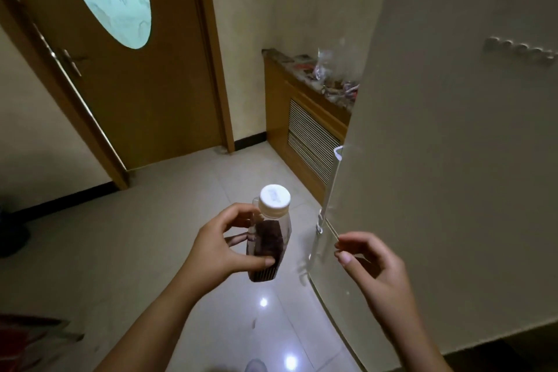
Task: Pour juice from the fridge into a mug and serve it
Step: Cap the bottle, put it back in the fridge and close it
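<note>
While I am watching the head view from my station, I am judging that the fetching part of the job is largely behind us: the juice bottle [269,238] is out in the open, sitting at the lower centre of the frame above the tiled floor [145,244] and not on any shelf. The left hand [225,246] is wrapping around it, thumb pressing on the dark lower body and fingers curling behind, so I am calling that hand clamped on the bottle. The bottle is standing roughly upright, dark liquid is showing through its clear wall, and the white cap [275,198] is sitting on top, so nothing is being poured yet.

Over at the lower right of the frame, the right hand [373,266] is hovering with its fingers loosely curled and apart, holding nothing. It is sitting just beside the edge of the pale fridge door [437,130], which is filling the right side of the frame; I cannot tell whether the fingertips are touching that edge, nor whether the door is fully shut.

No mug is appearing anywhere in view, and neither is a counter to serve on; I am only seeing a wooden door [129,75] at the upper left and a low wooden cabinet [299,118] with clutter near the centre. So I am reckoning what is left is most of it: dealing with the fridge door, finding the mug, uncapping, pouring, and serving.
</note>
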